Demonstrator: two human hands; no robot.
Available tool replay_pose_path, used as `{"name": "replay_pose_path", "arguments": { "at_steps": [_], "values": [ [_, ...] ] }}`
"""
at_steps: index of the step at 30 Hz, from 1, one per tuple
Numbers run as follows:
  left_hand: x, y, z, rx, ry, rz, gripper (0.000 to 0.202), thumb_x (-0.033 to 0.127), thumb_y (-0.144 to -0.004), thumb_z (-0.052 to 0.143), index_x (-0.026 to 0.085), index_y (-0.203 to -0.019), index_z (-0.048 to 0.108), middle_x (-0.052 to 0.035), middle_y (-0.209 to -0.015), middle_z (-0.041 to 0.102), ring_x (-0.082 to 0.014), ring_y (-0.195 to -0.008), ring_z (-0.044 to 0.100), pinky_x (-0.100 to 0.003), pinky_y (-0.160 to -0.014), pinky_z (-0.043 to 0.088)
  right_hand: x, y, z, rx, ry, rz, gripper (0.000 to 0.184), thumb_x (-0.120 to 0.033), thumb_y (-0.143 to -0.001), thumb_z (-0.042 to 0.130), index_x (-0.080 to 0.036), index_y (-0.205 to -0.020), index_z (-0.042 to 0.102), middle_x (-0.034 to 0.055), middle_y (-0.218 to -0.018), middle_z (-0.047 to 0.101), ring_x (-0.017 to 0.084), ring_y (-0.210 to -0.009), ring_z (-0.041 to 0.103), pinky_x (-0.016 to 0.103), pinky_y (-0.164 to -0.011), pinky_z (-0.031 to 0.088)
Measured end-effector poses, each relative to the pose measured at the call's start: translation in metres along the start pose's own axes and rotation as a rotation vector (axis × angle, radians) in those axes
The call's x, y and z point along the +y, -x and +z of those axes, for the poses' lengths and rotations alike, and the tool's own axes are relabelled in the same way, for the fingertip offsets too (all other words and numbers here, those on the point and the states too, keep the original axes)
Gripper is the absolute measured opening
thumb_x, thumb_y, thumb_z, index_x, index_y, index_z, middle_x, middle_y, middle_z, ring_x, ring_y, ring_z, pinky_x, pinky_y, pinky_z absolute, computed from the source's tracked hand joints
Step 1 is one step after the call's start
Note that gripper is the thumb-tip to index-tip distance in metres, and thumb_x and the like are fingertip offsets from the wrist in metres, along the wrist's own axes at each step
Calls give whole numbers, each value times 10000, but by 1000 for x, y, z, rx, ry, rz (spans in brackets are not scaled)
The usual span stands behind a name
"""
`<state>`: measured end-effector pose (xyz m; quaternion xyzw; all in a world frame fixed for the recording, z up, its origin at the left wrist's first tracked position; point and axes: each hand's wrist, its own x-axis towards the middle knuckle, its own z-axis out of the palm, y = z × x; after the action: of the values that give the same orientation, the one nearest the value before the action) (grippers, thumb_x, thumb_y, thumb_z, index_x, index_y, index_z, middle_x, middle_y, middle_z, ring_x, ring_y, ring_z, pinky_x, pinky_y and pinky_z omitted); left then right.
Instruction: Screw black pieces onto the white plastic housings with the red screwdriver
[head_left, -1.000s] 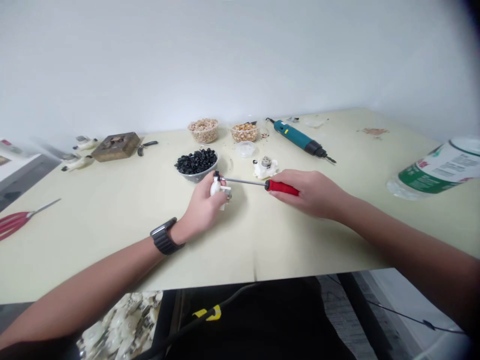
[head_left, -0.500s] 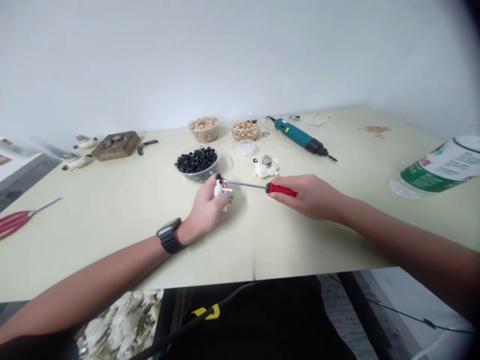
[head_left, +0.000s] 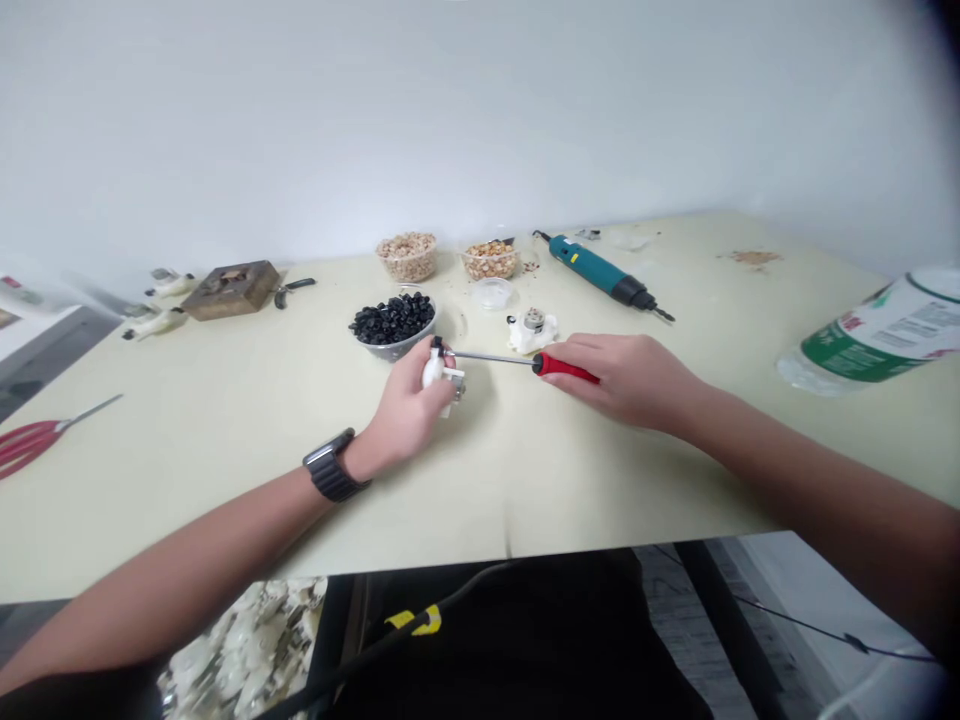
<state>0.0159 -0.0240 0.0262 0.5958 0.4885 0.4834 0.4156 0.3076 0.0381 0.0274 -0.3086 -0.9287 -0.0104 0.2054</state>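
Note:
My left hand (head_left: 405, 410), with a black watch on the wrist, is closed around a small white plastic part (head_left: 437, 372) resting on the table (head_left: 225, 440). My right hand (head_left: 626, 378) grips the red handle of a screwdriver (head_left: 525, 362). Its metal shaft runs left, and the tip meets the white part at its top. A second white part with a metal centre (head_left: 532, 331) lies just behind the shaft.
A bowl of black pieces (head_left: 393, 324) sits behind my left hand, with two tubs of tan pieces (head_left: 409, 257) farther back. A teal power screwdriver (head_left: 600, 273), a brown block (head_left: 231, 289), red scissors (head_left: 37, 440) and a green-labelled bottle (head_left: 877, 335) lie around.
Both hands stay on the white part and the screwdriver. The screwdriver handle has shifted slightly up and back; the view has barely moved.

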Motion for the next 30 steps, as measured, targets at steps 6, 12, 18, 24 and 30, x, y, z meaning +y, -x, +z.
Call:
{"name": "replay_pose_path", "arguments": {
  "at_steps": [6, 12, 18, 24, 30],
  "values": [
    [-1, 1, 0, -12, 3, -35, 186, 275, -708, 625, 202, -861, 548, 13, -745, 586, -132, -644, 523, -295, -582, 414, -6, 4, 2, 20, 154, -2, 343, -436, -1116, 482, -195, -1197, 712, 70, -1007, 801, 233, -767, 704, 339, -608, 374],
    [-3, 0, 3, 10, -16, -33, 206, 282, -696, 606, 205, -879, 547, 12, -745, 582, -138, -647, 519, -301, -582, 406, -5, 3, 2, -37, -44, 39, 284, -412, -1086, 520, -220, -1136, 723, 66, -1023, 805, 235, -819, 708, 327, -700, 454],
    [-4, 1, 5, 15, -54, -10, 177, 262, -719, 610, 215, -872, 533, 17, -728, 572, -142, -637, 504, -306, -580, 401, -6, -1, -4, -136, -239, 118, 320, -472, -1067, 542, -216, -939, 685, 38, -825, 729, 181, -657, 592, 308, -643, 401],
    [-8, 3, 4, 21, -112, 62, 157, 230, -760, 629, 221, -881, 530, 20, -743, 557, -145, -643, 499, -309, -606, 399, -6, -3, -7, -193, -454, 192, 307, -481, -1032, 597, -217, -919, 704, -14, -687, 636, 145, -581, 515, 286, -581, 363],
    [-15, 4, 1, 12, -204, 139, 149, 192, -782, 601, 222, -911, 532, 7, -786, 565, -169, -708, 504, -322, -668, 403, -4, -4, -8, -277, -576, 257, 327, -519, -1007, 629, -223, -881, 694, -29, -682, 577, 143, -597, 469, 283, -570, 352]
  ]
}}
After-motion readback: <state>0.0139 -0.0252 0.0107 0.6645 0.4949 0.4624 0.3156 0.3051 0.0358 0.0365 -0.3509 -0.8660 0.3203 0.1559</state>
